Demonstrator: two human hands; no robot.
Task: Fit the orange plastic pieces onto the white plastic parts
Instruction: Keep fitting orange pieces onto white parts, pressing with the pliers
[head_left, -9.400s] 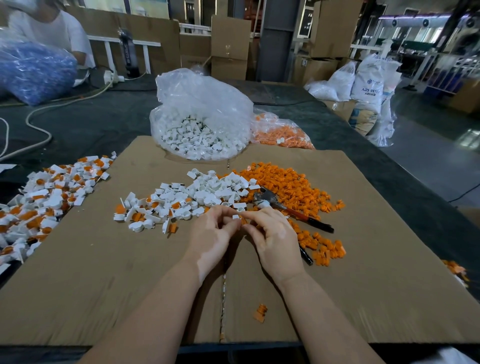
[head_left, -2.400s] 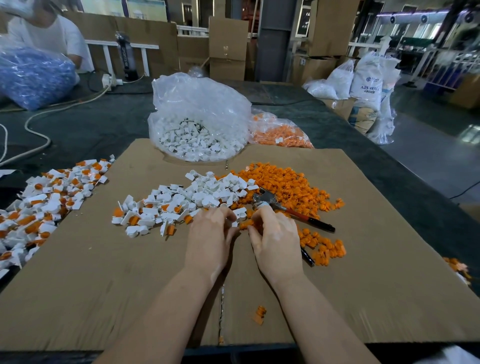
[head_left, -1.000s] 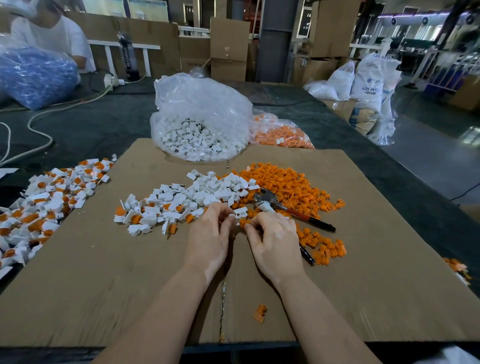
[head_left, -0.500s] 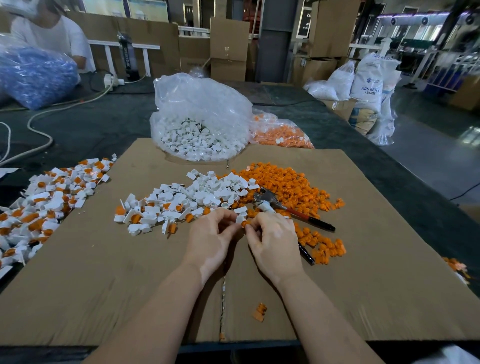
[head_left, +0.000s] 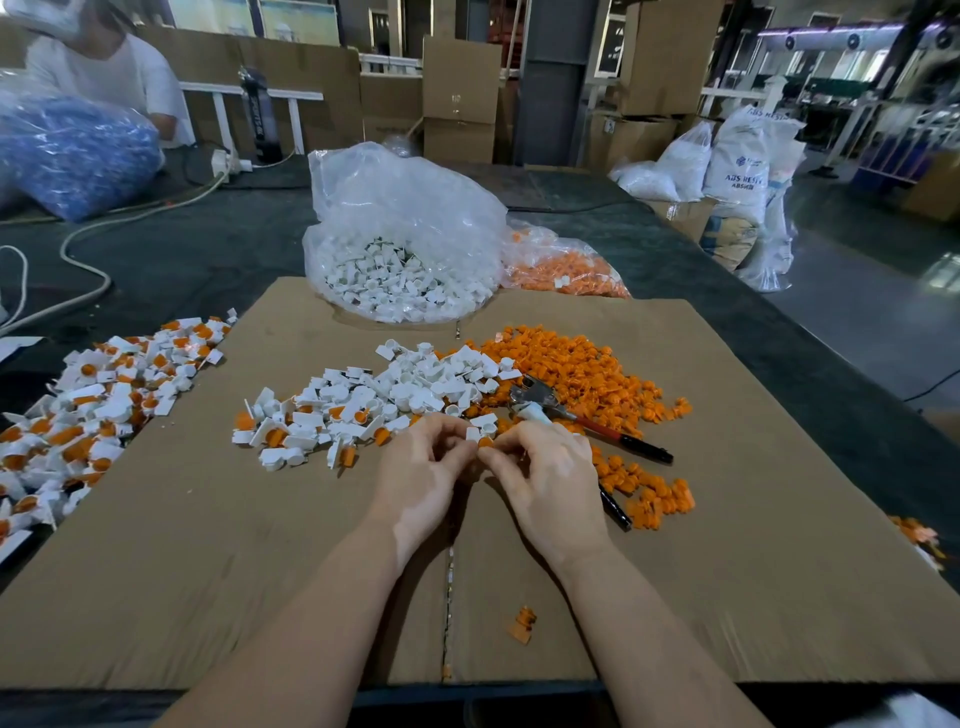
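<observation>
Head camera, looking down on a sheet of brown corrugated cardboard (head_left: 727, 545) laid over a dark table: two bare hands meet at the middle of the sheet; the left hand (head_left: 421, 473) curls its fingers in close, fingertips pinching a small white plastic part (head_left: 472, 434); the right hand (head_left: 550, 478) has its thumb and forefinger narrowed onto a small orange piece (head_left: 485, 442) touching that white part, the other fingers loosely bent; whether the two pieces are fully seated cannot be told. Just beyond the fingertips lies a loose heap of white parts (head_left: 415, 387), too many to count, blocky with round sockets, several already showing orange in them; to its right spreads a heap of orange pieces (head_left: 576, 364), small and knobbly, likewise uncounted, trailing down to a smaller scatter by the right wrist. One pair of pliers (head_left: 571, 415) with red-and-black handles rests across the orange heap; one stray orange piece (head_left: 521, 623) sits alone near the front edge. At the left edge a third heap of fitted white-and-orange parts (head_left: 93, 410) spills off the cardboard. Two clear, crinkled plastic bags stand at the far edge: one bag of white parts (head_left: 405, 249), one bag of orange pieces (head_left: 561, 267) beside it. Farther left, a blue-filled bag (head_left: 72, 150) and a person in a white shirt (head_left: 114, 73).
</observation>
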